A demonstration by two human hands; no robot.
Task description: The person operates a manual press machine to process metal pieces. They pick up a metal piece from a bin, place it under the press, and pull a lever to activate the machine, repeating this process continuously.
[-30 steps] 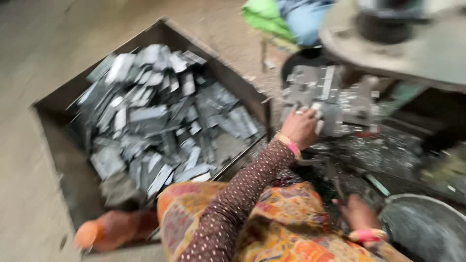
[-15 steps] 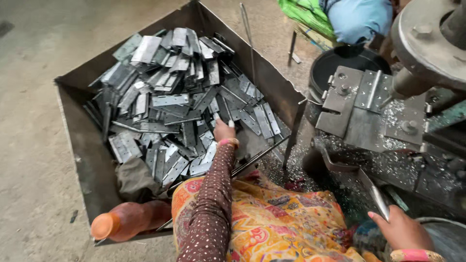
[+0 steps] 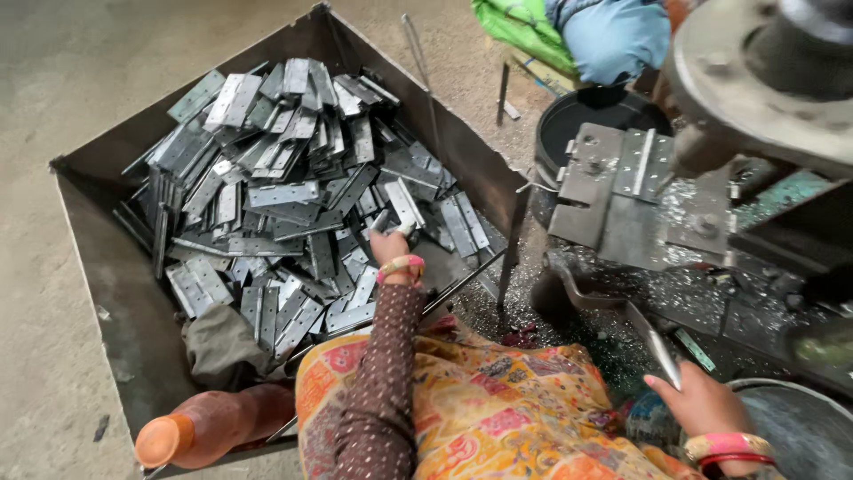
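My left hand (image 3: pixel 389 242) reaches into a big dark metal bin (image 3: pixel 115 293) heaped with flat grey metal hinge plates (image 3: pixel 284 178). Its fingers are closed around one plate (image 3: pixel 402 212) at the near right side of the heap. My right hand (image 3: pixel 702 404) is low at the right and holds a thin metal tool or strip (image 3: pixel 662 356) that points up toward the machine. A patterned orange cloth (image 3: pixel 498 409) covers my lap between both arms.
A drilling or press machine with a metal fixture (image 3: pixel 622 191) and shavings stands at the right. A black round tub (image 3: pixel 595 124) sits behind it, a grey basin (image 3: pixel 791 427) at lower right. An orange-capped bottle (image 3: pixel 209 427) and a rag (image 3: pixel 222 342) lie in the bin's near corner.
My left hand left the machine fixture, swung left into the bin and closed on a plate. The view shifted left and steadied. My right hand stayed low at the right.
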